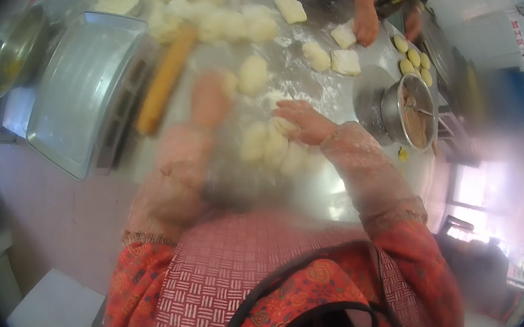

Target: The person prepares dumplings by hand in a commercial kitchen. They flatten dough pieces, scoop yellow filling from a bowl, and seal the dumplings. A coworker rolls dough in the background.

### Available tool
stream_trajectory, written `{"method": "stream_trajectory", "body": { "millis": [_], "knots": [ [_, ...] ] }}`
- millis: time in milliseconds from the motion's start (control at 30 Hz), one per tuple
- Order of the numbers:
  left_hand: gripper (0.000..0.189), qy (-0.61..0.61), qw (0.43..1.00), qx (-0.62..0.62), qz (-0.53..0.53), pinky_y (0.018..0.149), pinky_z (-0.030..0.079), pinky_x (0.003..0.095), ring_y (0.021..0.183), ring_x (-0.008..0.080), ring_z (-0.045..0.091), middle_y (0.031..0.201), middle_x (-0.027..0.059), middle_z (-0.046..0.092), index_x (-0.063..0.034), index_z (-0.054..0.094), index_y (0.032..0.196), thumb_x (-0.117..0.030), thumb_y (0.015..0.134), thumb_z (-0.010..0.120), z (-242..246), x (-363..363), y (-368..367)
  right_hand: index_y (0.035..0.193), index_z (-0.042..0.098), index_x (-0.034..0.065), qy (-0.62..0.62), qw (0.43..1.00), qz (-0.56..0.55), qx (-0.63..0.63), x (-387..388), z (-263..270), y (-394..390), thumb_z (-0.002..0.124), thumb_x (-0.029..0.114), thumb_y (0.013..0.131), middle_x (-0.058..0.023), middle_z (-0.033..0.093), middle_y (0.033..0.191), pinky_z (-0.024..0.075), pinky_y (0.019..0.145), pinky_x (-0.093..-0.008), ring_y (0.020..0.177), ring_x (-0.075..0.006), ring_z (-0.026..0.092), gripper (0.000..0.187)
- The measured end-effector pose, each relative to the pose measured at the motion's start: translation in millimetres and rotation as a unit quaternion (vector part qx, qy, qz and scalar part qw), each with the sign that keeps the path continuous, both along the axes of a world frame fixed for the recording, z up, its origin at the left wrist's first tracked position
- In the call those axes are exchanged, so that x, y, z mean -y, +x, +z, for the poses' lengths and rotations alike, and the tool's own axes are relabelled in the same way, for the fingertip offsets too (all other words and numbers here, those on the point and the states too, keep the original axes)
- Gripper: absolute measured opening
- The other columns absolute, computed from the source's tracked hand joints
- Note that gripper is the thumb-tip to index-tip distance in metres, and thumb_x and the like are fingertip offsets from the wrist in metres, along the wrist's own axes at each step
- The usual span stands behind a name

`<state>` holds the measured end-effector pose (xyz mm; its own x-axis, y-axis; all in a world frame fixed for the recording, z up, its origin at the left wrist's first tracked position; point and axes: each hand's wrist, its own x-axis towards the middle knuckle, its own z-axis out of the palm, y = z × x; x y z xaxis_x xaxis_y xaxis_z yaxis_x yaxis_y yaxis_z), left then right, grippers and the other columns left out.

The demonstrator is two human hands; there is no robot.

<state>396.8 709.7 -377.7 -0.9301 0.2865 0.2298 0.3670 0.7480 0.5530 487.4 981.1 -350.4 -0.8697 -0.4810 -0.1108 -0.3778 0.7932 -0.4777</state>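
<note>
My right hand lies over a piece of pale dough on the floured metal table, its fingers partly hiding it. My left hand, blurred, is beside a dough ball; whether it holds the small piece at its fingertips cannot be told. Several soft dough pieces lie together between my forearms. A wooden rolling pin rests left of my left hand. Folded dough pieces and a rounder one lie farther right.
A large metal tray stands at the left, near a metal bowl. At the right are a steel bowl of brown filling and several oval dough pieces. A co-worker's hand touches a dough square. A dough heap lies at the back.
</note>
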Motion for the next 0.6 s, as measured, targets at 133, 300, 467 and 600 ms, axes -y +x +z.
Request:
{"method": "stream_trajectory", "body": {
  "millis": [133, 300, 467, 600],
  "knots": [
    [0.051, 0.064, 0.991, 0.119, -0.013, 0.097, 0.04, 0.0416, 0.114, 0.039, 0.046, 0.124, 0.016, 0.053, -0.0086, 0.056, 0.12, -0.016, 0.072, 0.071, -17.1, -16.4, 6.9, 0.116, 0.059, 0.0069, -0.123, 0.951, -0.282, -0.016, -42.8, -34.2, 23.4, 0.059, 0.022, 0.089, -0.0144, 0.063, 0.11, 0.0464, 0.089, -0.0374, 0.099, -0.0332, 0.06, 0.031],
    [0.05, -0.023, 0.999, -0.001, -0.038, 0.095, 0.039, 0.0465, 0.109, 0.0397, 0.047, 0.12, 0.0191, 0.051, -0.0056, 0.054, 0.121, -0.011, 0.072, 0.065, -39.1, -17.4, 50.7, 0.119, 0.051, 0.003, -0.018, 0.848, -0.527, -0.049, -110.7, -49.8, 103.4, 0.056, 0.027, 0.089, -0.0226, 0.058, 0.105, 0.0447, 0.084, -0.0452, 0.098, -0.04, 0.056, 0.038],
    [0.052, 0.066, 0.997, -0.04, -0.025, 0.094, 0.038, 0.0482, 0.109, 0.0407, 0.046, 0.117, 0.0217, 0.049, -0.0015, 0.051, 0.122, -0.01, 0.072, 0.063, -49.2, -38.0, 83.5, 0.131, 0.041, 0.0003, 0.079, 0.832, -0.547, -0.04, -62.2, -66.9, 145.1, 0.065, 0.024, 0.082, -0.029, 0.048, 0.119, 0.0414, 0.091, -0.0497, 0.109, -0.0444, 0.048, 0.059],
    [0.055, 0.016, 0.999, -0.019, -0.025, 0.095, 0.038, 0.0479, 0.108, 0.0417, 0.045, 0.117, 0.0236, 0.048, -0.0002, 0.049, 0.124, -0.009, 0.072, 0.062, -47.9, -43.0, 89.4, 0.124, 0.049, 0.0001, -0.177, 0.801, -0.57, -0.042, -49.7, -78.1, 137.3, 0.061, 0.019, 0.084, -0.0244, 0.053, 0.116, 0.042, 0.091, -0.0466, 0.106, -0.0427, 0.05, 0.046]
  ]
}}
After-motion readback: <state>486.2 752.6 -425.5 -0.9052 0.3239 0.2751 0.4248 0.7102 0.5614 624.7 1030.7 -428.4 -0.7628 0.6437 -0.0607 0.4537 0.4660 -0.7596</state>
